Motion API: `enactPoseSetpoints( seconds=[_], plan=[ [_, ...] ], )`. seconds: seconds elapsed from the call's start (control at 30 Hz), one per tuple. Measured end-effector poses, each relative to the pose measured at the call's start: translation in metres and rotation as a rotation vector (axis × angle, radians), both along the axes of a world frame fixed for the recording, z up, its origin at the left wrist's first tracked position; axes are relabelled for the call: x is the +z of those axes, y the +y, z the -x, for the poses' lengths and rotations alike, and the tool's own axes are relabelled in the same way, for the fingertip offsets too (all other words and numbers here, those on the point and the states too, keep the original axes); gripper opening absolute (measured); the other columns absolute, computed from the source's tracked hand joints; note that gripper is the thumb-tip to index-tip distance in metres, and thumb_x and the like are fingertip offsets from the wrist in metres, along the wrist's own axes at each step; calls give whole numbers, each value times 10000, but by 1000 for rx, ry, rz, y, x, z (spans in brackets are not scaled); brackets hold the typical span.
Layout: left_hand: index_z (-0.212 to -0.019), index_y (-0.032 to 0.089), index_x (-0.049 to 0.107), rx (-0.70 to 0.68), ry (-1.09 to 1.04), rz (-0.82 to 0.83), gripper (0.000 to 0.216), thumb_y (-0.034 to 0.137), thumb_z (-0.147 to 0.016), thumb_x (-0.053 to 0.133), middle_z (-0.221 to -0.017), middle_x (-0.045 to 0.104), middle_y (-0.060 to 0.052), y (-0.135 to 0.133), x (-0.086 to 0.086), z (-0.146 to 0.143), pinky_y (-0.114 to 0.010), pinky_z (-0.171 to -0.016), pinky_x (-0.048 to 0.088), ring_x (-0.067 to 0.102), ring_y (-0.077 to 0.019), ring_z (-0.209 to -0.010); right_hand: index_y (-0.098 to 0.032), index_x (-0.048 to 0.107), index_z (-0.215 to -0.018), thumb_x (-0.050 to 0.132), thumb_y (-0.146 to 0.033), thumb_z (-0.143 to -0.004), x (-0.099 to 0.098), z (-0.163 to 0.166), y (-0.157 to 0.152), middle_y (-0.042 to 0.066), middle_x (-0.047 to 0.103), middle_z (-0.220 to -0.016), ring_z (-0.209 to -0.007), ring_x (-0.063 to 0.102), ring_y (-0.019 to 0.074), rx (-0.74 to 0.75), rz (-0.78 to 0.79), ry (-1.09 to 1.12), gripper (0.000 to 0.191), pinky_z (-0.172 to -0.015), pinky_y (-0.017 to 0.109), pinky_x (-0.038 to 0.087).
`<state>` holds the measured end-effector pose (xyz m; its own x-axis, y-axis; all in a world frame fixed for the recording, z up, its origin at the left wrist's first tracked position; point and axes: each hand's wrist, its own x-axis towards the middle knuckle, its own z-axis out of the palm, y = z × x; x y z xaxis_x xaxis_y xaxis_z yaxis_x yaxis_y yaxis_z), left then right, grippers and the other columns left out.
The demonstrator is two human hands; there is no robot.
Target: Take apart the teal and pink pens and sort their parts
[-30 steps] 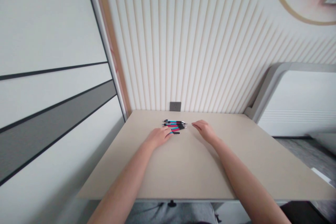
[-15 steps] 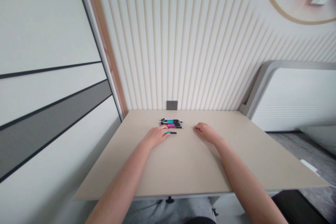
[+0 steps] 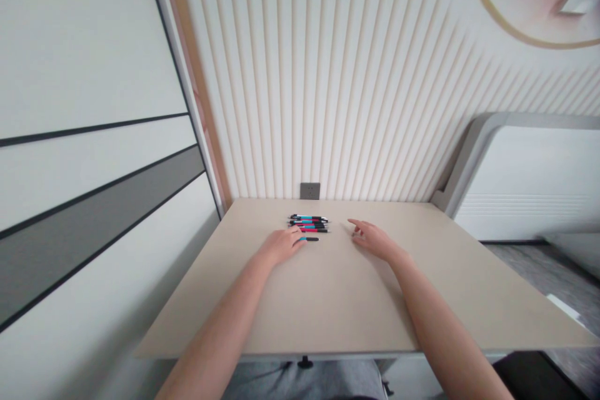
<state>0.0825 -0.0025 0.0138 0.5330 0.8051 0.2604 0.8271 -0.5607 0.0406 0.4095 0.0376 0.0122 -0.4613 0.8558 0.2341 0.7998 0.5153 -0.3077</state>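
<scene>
Uncurled since the earlier frame, the right hand (image 3: 376, 241), fingers apart, is near the pens (image 3: 310, 219) on the desk (image 3: 328, 300). The left hand (image 3: 280, 245) covers one end of the nearest pen (image 3: 312, 239); its grip cannot be told.

The right hand (image 3: 375, 241) (curled a moment ago) now spreads its fingers (image 3: 357, 222) apart.

left hand (image 3: 282, 245): at 1 blue-black pen (image 3: 312, 239) | right hand (image 3: 374, 240): apart from clustered pens (image 3: 308, 222)
</scene>
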Motion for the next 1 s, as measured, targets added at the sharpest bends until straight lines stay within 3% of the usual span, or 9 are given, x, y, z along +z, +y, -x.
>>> enactPoseSetpoints(
  seconds=[0.1, 0.17, 0.3, 0.43, 0.57, 0.7, 0.87, 1.0],
  plan=[
    [-1038, 223, 641, -7, 10, -50, 265, 372, -978, 430, -1064, 661, -37, 2, -3, 1, -263, -746, 499, 646, -182, -927, -212, 499, -1347, 540, -358, -910, 12, 11, -11, 119, 639, -1145, -1073, 557, 260, 23, -233, -22, 462, -942, 393, 392],
    [-1015, 217, 641, -21, 24, -86, 260, 377, -975, 441, -1011, 676, -37, 3, -5, 0, -249, -725, 494, 652, -176, -895, -208, 541, -1293, 449, -368, -966, 16, 30, -21, 115, 655, -1085, -1032, 565, 244, 87, -299, 14, 376, -921, 383, 399],
    [-949, 195, 645, -101, 87, -175, 308, 405, -981, 422, -885, 679, -41, 2, -6, -4, -229, -656, 475, 654, -164, -804, -211, 560, -1257, 383, -339, -1000, 11, 77, -43, 108, 663, -1058, -996, 568, 229, 203, -329, -4, 338, -863, 357, 404],
    [-895, 176, 642, -170, 105, -258, 381, 427, -993, 372, -820, 671, -48, 0, -5, -9, -225, -630, 461, 643, -151, -733, -188, 644, -1008, 398, -298, -1001, -2, 104, -52, 74, 680, -927, -894, 589, 204, 222, -299, -65, 269, -796, 326, 390],
    [-891, 181, 644, -183, 100, -259, 402, 434, -998, 351, -806, 675, -45, 3, -7, -11, -221, -624, 463, 640, -144, -700, -180, 640, -880, 466, -293, -983, -10, 103, -46, 54, 679, -842, -834, 593, 189, 173, -334, -107, 232, -750, 315, 361],
    [-1005, 207, 652, -196, 5, -186, 382, 441, -999, 349, -867, 699, -36, 7, -11, -10, -221, -676, 490, 659, -150, -770, -185, 636, -855, 481, -346, -976, -8, 99, -42, 52, 665, -801, -821, 578, 189, 171, -438, -133, 254, -733, 319, 340],
    [-1073, 227, 648, -180, -14, -155, 352, 424, -998, 365, -929, 709, -36, 6, -10, -7, -224, -705, 501, 666, -150, -810, -203, 654, -955, 468, -394, -975, -3, 97, -45, 60, 659, -825, -852, 562, 193, 196, -495, -88, 268, -754, 322, 352],
    [-1027, 210, 654, -132, 47, -179, 337, 421, -990, 393, -892, 703, -44, 4, -9, -5, -229, -666, 497, 669, -155, -768, -204, 647, -1040, 444, -322, -993, -4, 94, -43, 69, 665, -881, -873, 561, 188, 158, -474, -33, 239, -777, 319, 372]
  ],
)
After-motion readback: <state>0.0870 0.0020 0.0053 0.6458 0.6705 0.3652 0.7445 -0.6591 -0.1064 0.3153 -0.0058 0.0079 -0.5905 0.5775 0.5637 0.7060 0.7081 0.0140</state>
